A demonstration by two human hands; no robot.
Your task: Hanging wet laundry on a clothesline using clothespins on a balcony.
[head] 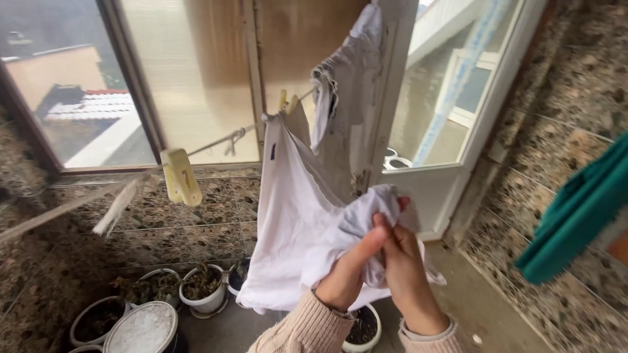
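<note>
A white cloth (pixel 294 216) hangs from a thin clothesline (pixel 222 140), pinned at its top corner by a yellow clothespin (pixel 286 100). My left hand (pixel 350 268) and my right hand (pixel 405 268) are side by side at the cloth's lower right part, both gripping a bunched fold of it. A second white garment (pixel 347 78) hangs higher on the line, against the door frame. Nearer me, a loose yellow clothespin (pixel 180 176) is clipped on the line with nothing in it.
Several plant pots (pixel 203 291) and a white lidded bucket (pixel 140 327) stand on the floor below the window. A white door (pixel 451 117) stands at the right. A teal cloth (pixel 575 216) hangs at the right edge. Speckled stone walls enclose the narrow space.
</note>
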